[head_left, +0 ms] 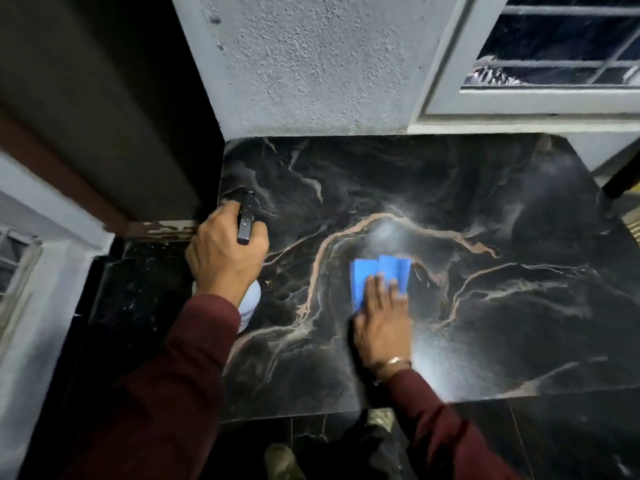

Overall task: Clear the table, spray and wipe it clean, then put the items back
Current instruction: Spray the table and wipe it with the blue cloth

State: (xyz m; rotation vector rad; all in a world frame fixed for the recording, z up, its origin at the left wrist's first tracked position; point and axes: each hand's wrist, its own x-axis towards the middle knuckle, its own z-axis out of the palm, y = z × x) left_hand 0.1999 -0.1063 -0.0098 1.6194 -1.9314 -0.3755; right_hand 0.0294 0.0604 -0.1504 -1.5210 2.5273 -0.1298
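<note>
Table (485,188) bare, right hand (381,323) fingers flat on blue cloth (367,275), left hand (225,254) clamped on spray bottle (246,223)

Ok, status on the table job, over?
Left hand gripping spray bottle. Right hand flat on blue cloth, pressed to table. Tabletop bare, nothing in the way.

The person wears a dark maroon long-sleeved top; the left sleeve (180,368) and the right sleeve (446,434) both reach the wrists. Just behind the right hand (381,323) a thin metallic bracelet (393,362) circles the wrist. The left hand (225,254) is bare, with no rings visible. Below the sleeves, olive-toned footwear (282,460) shows.
</note>
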